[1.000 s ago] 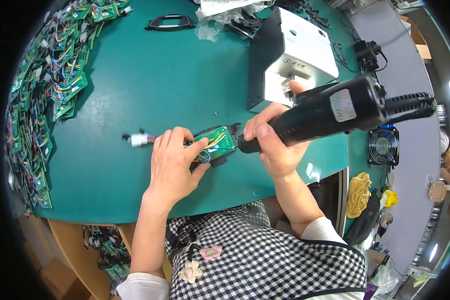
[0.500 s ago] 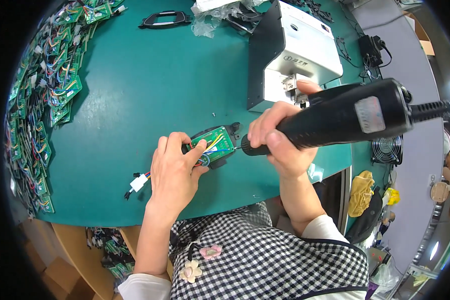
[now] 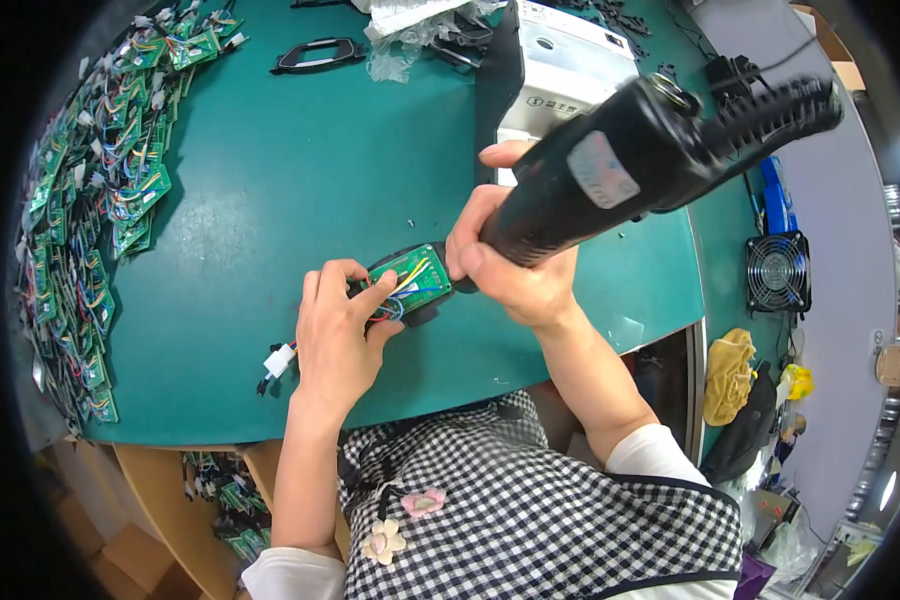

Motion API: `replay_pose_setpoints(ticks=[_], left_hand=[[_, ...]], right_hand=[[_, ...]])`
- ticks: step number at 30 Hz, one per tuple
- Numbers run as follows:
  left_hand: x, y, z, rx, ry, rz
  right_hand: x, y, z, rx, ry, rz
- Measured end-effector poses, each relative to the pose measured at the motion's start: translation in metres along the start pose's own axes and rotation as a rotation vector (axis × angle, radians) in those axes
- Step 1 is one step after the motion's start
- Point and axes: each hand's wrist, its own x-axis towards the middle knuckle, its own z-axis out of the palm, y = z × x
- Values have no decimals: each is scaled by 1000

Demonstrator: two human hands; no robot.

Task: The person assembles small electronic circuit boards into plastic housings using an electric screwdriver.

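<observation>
My left hand (image 3: 342, 325) grips a green circuit board (image 3: 432, 288) seated on a black plastic housing (image 3: 425, 316), thumb and fingers closed at its left end. Yellow, white, blue and red wires cross the board. A white connector (image 3: 279, 360) on a wire lead lies on the table beside my left wrist. My right hand (image 3: 518, 262) is wrapped round a black electric screwdriver (image 3: 595, 175), which tilts up to the right with its cord at the top. The screwdriver's nose is at the board's right end; its tip is hidden behind my fingers.
Wired circuit boards (image 3: 120, 190) are heaped along the left edge of the green table (image 3: 270, 180). A black frame (image 3: 318, 55) and clear plastic wrap (image 3: 395, 50) lie at the back. Behind the screwdriver stands a silver and black machine (image 3: 560, 60). A small fan (image 3: 778, 272) and yellow cloth (image 3: 730, 376) are at right.
The screwdriver has swung more upright, its cord end moving up and left, and my right hand has shifted left. The left hand still holds the board, with slight movement.
</observation>
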Motion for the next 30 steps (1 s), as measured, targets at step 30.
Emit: replay_pose_setpoints(ticks=[30], left_hand=[[-1,2,-3,-62,-5,1]], right_hand=[[17,-60,-45,-14,346,-550]])
